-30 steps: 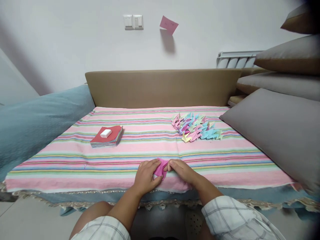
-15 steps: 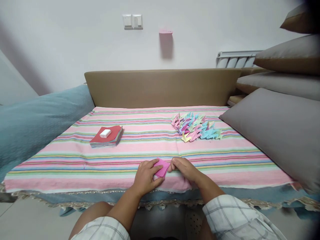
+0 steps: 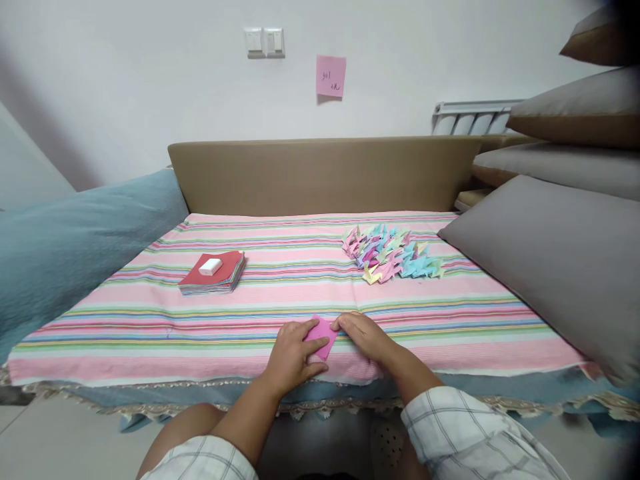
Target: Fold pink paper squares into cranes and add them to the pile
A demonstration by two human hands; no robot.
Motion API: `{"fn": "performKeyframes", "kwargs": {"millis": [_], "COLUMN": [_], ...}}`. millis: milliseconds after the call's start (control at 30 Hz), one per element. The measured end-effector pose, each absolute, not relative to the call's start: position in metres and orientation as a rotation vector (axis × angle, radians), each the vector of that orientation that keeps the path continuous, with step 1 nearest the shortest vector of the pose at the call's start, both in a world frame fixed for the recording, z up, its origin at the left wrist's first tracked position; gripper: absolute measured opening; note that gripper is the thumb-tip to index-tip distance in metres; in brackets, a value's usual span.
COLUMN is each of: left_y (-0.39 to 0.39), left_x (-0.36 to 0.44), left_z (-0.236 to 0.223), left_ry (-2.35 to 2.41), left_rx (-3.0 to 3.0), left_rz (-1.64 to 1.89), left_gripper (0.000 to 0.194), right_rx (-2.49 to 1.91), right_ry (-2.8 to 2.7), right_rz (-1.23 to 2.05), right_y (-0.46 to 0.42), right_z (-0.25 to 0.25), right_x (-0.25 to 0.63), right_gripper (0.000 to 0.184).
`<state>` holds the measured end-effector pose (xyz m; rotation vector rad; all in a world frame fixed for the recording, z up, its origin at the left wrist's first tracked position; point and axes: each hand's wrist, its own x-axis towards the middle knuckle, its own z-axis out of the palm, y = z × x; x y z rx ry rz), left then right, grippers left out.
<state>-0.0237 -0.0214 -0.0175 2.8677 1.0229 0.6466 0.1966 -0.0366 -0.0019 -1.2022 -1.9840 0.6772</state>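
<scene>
A small folded square of magenta paper (image 3: pixel 325 329) lies near the front edge of the striped cloth, with one corner toward me. My left hand (image 3: pixel 293 353) rests over its left side. Its fingers are spread, with fingertips on top of the paper and the thumb lower down, near the bottom corner. At the right corner, the bent fingers of my right hand (image 3: pixel 361 333) are closed on the paper's edge. Part of the left side is hidden beneath my left fingers.
Several folded paper cranes (image 3: pixel 387 257) cluster at the back right. Red-topped square papers (image 3: pixel 227 267) are stacked at left, under a small white block (image 3: pixel 211 267). Grey cushions (image 3: pixel 560 267) pile up at right. A pink note (image 3: pixel 331 77) hangs on the wall.
The magenta paper's raised, loose layers have come down into a flat diamond. My right fingers have shifted slightly at its right corner. The wall note has swung down flat.
</scene>
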Motion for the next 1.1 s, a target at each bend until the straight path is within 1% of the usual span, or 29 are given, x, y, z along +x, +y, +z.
{"fn": "performKeyframes", "kwargs": {"millis": [167,467,633,800,967,1100], "left_y": [-0.022,-0.029,-0.026,-0.021,-0.013,-0.005], "left_x": [-0.024,-0.020,-0.018,-0.023,-0.031,-0.038], "left_z": [-0.021,-0.015,-0.018,-0.019,-0.020,-0.019], "left_ry": [0.980,0.925,0.885,0.926,1.017,1.049], "left_rx": [2.904,2.965,2.996,2.966,2.851,2.824], "left_rz": [0.724,0.852,0.976,1.029,0.972,0.905], "left_gripper": [0.031,0.016,0.017,0.018,0.019,0.020], "right_rx": [-1.215,-1.212,-1.217,-1.270,-1.204,-1.225], "right_ry": [-1.998,-2.011,-2.028,-2.073,-2.113,-2.150], "right_rz": [0.668,0.647,0.597,0.509,0.336,0.266], "right_y": [-0.034,-0.033,-0.032,-0.033,-0.032,-0.027], "right_z": [-0.003,-0.003,-0.003,-0.002,-0.007,-0.018], "right_x": [0.196,0.195,0.195,0.191,0.183,0.176], "right_gripper": [0.047,0.050,0.047,0.040,0.022,0.023]}}
